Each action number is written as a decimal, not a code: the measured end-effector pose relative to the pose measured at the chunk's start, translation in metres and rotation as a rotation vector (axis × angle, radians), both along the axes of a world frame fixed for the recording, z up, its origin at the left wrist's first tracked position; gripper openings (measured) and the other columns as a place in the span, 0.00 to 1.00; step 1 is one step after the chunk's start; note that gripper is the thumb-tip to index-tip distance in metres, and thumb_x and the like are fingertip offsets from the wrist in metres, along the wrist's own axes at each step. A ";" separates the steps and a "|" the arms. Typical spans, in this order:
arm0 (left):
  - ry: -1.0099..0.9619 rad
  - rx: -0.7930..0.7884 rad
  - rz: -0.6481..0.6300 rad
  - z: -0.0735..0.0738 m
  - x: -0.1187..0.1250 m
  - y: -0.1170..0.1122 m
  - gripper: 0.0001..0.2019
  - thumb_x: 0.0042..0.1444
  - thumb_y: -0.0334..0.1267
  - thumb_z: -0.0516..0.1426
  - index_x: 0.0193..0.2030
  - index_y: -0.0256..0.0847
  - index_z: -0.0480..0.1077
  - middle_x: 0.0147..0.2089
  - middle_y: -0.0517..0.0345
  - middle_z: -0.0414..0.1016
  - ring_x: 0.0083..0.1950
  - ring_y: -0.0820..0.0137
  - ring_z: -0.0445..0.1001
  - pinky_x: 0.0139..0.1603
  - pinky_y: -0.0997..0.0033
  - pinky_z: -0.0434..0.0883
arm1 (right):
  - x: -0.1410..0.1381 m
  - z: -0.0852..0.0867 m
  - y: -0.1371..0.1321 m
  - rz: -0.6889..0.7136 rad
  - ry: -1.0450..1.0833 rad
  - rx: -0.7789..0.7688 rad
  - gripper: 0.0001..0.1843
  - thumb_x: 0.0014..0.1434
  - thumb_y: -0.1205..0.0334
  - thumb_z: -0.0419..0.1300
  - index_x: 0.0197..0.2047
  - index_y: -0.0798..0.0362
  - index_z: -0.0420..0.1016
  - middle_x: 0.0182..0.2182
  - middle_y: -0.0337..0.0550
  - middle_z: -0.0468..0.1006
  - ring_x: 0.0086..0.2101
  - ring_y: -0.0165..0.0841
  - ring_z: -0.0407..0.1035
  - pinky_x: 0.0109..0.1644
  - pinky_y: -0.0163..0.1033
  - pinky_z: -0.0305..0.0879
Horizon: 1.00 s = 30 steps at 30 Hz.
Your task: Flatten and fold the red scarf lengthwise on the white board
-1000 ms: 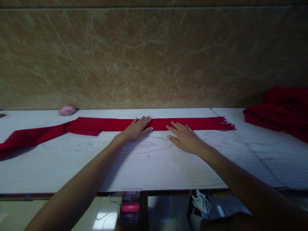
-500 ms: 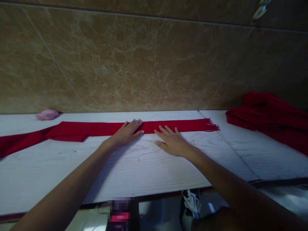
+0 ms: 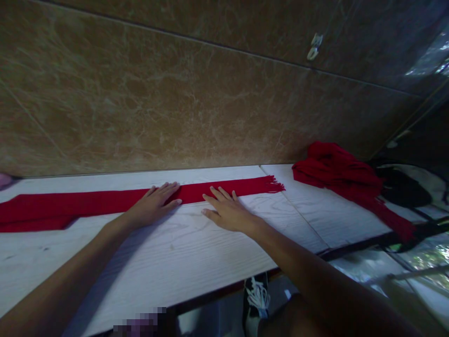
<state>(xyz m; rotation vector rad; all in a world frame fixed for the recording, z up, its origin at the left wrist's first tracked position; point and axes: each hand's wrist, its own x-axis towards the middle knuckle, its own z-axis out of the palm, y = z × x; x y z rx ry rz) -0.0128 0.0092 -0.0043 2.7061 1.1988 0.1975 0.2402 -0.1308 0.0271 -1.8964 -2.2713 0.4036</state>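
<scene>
A long red scarf lies flat along the back of the white wood-grain table, its fringed end pointing right. My left hand rests flat on the scarf, fingers stretched out. My right hand lies flat beside it, fingertips touching the scarf's near edge, palm on the table. Neither hand grips anything.
A heap of red scarves sits on the adjoining table at the right, one end trailing toward the edge. A brown marbled wall stands right behind the table. A pink thing shows at the far left. A shoe is below the table's edge.
The view has swung to the right, so the scarf, hands and heap appear further left. Both hands stay flat on the scarf in nearly the same place.
</scene>
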 end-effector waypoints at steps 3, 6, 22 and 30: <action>0.009 -0.016 0.009 0.003 0.001 -0.003 0.41 0.68 0.64 0.42 0.79 0.38 0.55 0.81 0.46 0.52 0.82 0.52 0.49 0.79 0.41 0.50 | 0.005 -0.003 -0.001 -0.002 -0.006 0.001 0.37 0.76 0.38 0.47 0.79 0.47 0.54 0.79 0.52 0.42 0.76 0.54 0.35 0.74 0.76 0.35; 0.011 -0.018 0.008 0.006 0.002 -0.005 0.42 0.68 0.65 0.42 0.79 0.38 0.55 0.81 0.46 0.52 0.82 0.52 0.49 0.79 0.41 0.51 | 0.012 -0.006 -0.002 -0.023 -0.006 0.009 0.37 0.75 0.38 0.46 0.79 0.47 0.54 0.79 0.52 0.43 0.76 0.54 0.35 0.73 0.77 0.35; 0.007 -0.029 0.001 0.005 0.001 -0.004 0.44 0.67 0.67 0.40 0.79 0.39 0.55 0.81 0.47 0.52 0.82 0.53 0.48 0.80 0.43 0.47 | 0.063 -0.010 -0.008 -0.212 -0.057 0.009 0.36 0.77 0.39 0.43 0.79 0.48 0.55 0.79 0.53 0.47 0.76 0.52 0.38 0.73 0.76 0.39; -0.013 -0.035 -0.002 0.008 0.003 -0.006 0.41 0.68 0.64 0.43 0.78 0.41 0.56 0.81 0.46 0.52 0.82 0.52 0.49 0.80 0.42 0.48 | 0.091 -0.018 -0.006 -0.341 -0.118 0.053 0.31 0.78 0.45 0.43 0.77 0.45 0.59 0.78 0.50 0.51 0.76 0.51 0.43 0.72 0.76 0.46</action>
